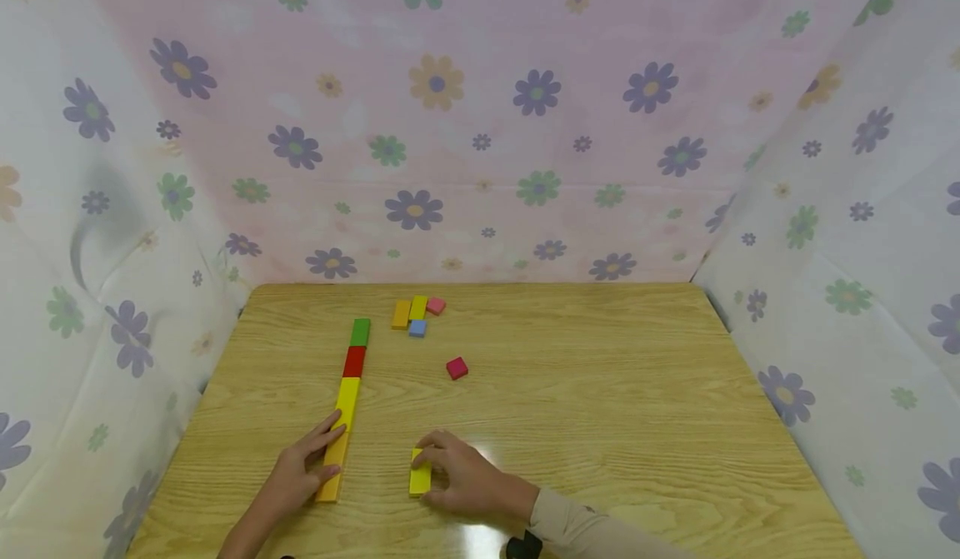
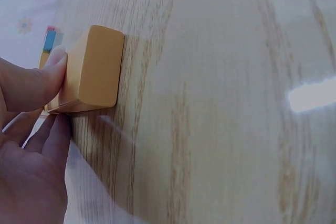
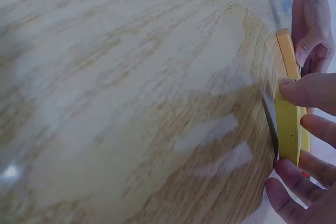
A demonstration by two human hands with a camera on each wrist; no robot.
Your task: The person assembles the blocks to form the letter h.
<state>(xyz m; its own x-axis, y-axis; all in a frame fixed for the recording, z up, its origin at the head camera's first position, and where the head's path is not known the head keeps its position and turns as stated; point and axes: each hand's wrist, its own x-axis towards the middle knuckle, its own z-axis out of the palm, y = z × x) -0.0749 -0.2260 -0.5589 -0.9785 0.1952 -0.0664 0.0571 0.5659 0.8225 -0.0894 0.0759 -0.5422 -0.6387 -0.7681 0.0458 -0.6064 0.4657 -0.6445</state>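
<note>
A straight row on the left of the table in the head view has a green block (image 1: 361, 332) at its far end, then a red block (image 1: 355, 361), a long yellow block (image 1: 348, 394) and a long orange block (image 1: 339, 451) nearest. My left hand (image 1: 294, 469) holds the orange block from its left side, a fingertip reaching the long yellow one. In the left wrist view, the thumb presses one face of the orange block (image 2: 101, 66). To the right of the row, my right hand (image 1: 472, 477) pinches a separate yellow block (image 1: 420, 481) between thumb and fingers.
Behind the hands lie a small crimson block (image 1: 457, 367) and a cluster: an orange block (image 1: 401, 315), a yellow block (image 1: 418, 307), a blue block (image 1: 417, 328) and a pink block (image 1: 436, 306). Flowered cloth (image 1: 487, 109) walls in the wooden table (image 1: 600, 384).
</note>
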